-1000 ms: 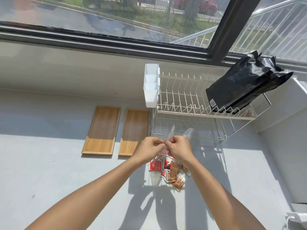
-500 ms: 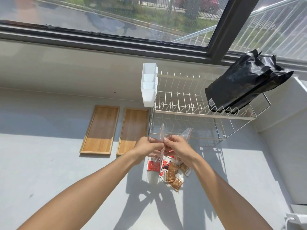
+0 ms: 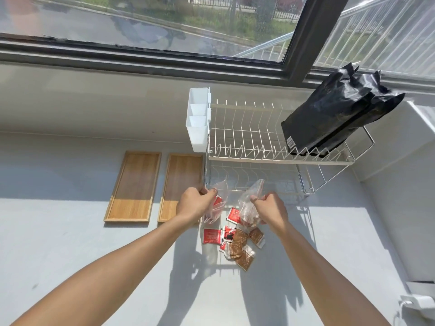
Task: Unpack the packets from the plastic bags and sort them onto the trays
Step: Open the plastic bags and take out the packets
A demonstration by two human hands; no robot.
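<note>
We've pulled hands apart: left hand (image 3: 196, 203) now holds one clear bag (image 3: 217, 201) at 9 o'clock, right hand (image 3: 270, 208) the other bag (image 3: 248, 208) at 3.

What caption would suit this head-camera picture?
Left hand and right hand each hold a clear bag above loose packets, two wooden trays bare.

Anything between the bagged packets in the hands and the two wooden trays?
Nothing visible. The left hand grips a clear bag of red packets, the right hand a bag of brown packets. Both wooden trays lie bare just left, with open counter between.
</note>
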